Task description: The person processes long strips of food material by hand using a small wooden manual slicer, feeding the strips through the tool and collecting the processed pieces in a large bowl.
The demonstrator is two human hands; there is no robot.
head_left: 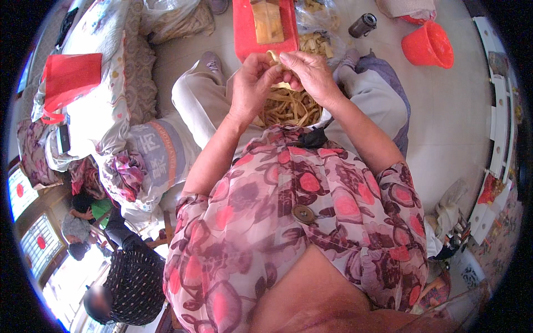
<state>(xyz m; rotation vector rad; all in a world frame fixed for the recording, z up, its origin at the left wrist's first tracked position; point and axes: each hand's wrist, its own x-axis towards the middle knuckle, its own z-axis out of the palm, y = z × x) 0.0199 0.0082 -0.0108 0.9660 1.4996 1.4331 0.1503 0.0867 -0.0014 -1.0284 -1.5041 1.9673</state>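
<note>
My left hand (256, 75) and my right hand (311, 72) meet in front of me, thumbs and fingers pinched around a small pale yellow strip (273, 55). Part of the strip is hidden by the fingers. Right below them, between my legs, many brownish-yellow flat strips (291, 108) fill a container whose walls are mostly hidden. Just beyond the hands lies a red board or stool top (244, 33), bearing a yellowish rectangular pack or slab (268, 25).
Clear plastic bags with pale yellow pieces (316, 44) lie right of the red surface. Farther right are a dark cylindrical flask (362, 25) and a red bucket (427, 45). A cloth-covered bed with a red bag (72, 77) and a stuffed sack (158, 150) stand left. Other people (133, 277) are behind, lower left.
</note>
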